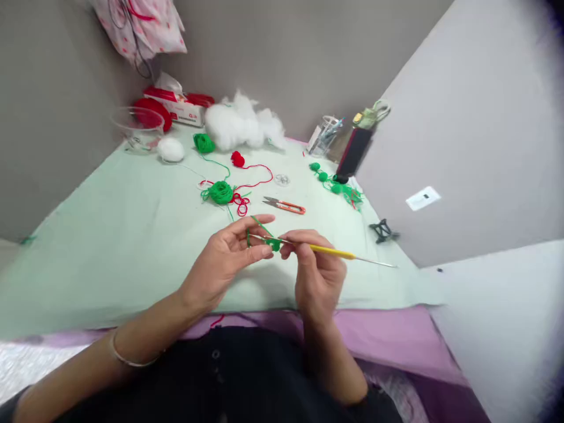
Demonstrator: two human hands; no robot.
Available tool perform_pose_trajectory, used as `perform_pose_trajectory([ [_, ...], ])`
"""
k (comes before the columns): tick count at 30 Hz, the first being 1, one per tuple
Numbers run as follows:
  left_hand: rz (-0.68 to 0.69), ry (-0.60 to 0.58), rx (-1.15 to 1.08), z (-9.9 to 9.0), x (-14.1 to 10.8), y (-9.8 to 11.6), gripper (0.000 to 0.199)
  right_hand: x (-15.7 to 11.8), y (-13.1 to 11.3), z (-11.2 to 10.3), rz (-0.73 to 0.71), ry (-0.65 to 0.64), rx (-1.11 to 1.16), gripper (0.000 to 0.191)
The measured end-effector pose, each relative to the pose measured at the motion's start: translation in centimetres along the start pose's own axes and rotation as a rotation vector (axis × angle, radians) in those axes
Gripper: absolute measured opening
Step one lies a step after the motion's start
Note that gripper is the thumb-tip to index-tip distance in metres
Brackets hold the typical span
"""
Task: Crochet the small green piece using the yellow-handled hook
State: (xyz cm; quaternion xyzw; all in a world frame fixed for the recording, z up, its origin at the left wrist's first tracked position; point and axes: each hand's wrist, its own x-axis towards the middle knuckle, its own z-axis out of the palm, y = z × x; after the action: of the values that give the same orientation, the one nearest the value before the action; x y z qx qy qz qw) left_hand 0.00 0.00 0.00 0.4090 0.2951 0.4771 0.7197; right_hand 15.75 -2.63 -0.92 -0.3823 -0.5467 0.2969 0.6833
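**Two hands work at the green piece, on the near side of the snips**

You hold the small green piece (pixel 274 244) between the thumb and fingers of your left hand (pixel 220 255); these fingertips are closed on it. The green strand (pixel 261 225) runs over your raised fingers. Your right hand (pixel 319 270) is clamped on the yellow hook (pixel 330 251), and the hook's working tip is at the green piece. Its other metal end points out to the right. Both hands are nearer to you than the orange snips (pixel 286 205), which lie on the pale cloth (pixel 132 235). To the left of the snips is the green ball (pixel 220 192). Beyond the snips, to the left, are the red ball (pixel 238 158) and, farther back, the white stuffing (pixel 242 124). The black stand (pixel 384 231) is to the right of the snips, a little nearer to you.
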Motion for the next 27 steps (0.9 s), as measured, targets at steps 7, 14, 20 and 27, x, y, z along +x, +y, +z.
perform_pose_trajectory([
  [7, 0.023, -0.003, 0.025, 0.21, 0.04, 0.37, 0.038, 0.01, 0.22, -0.17, 0.051, -0.025, 0.076, 0.015],
  [14, 0.043, -0.012, 0.079, -0.07, 0.00, 0.44, 0.034, 0.04, 0.17, -0.30, 0.097, -0.029, 0.184, 0.018],
  [20, 0.105, 0.016, 0.193, 0.01, -0.14, 0.57, 0.035, -0.46, -0.45, -0.52, -0.111, -0.071, -0.095, 0.021],
  [27, 0.293, 0.149, 0.456, 0.49, -0.80, 0.23, 0.030, -0.74, -0.70, -0.49, -0.439, -0.179, -0.475, 0.024],
])
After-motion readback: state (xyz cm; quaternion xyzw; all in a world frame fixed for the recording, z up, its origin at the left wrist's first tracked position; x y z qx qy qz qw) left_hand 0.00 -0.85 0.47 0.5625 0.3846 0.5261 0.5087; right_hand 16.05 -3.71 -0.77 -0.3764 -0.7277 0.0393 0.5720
